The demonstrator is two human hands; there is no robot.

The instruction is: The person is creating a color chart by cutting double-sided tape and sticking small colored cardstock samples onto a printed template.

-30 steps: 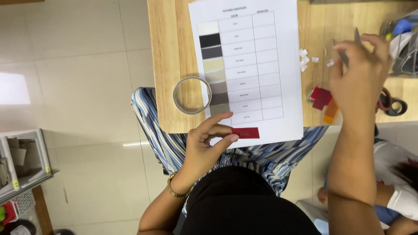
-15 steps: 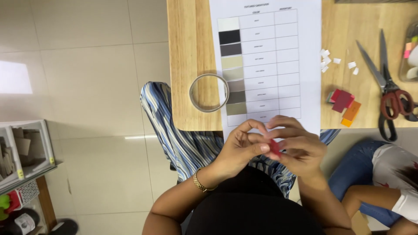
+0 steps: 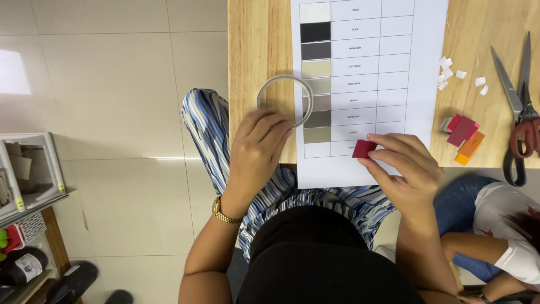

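Note:
A white chart sheet with a column of grey and beige swatches lies on the wooden table. My right hand pinches a small dark red swatch over the sheet's lower edge. My left hand rests at the table's near edge, fingertips on a clear tape roll that overlaps the sheet's left side. A gold watch sits on my left wrist.
A small pile of red and orange swatches and several white paper scraps lie right of the sheet. Red-handled scissors lie at the far right. Another person sits low at the right. Shelves stand on the left.
My hands have parted: the right one carried the red swatch up to the sheet's lower edge, and the left one went up to the tape roll. The view shifted left.

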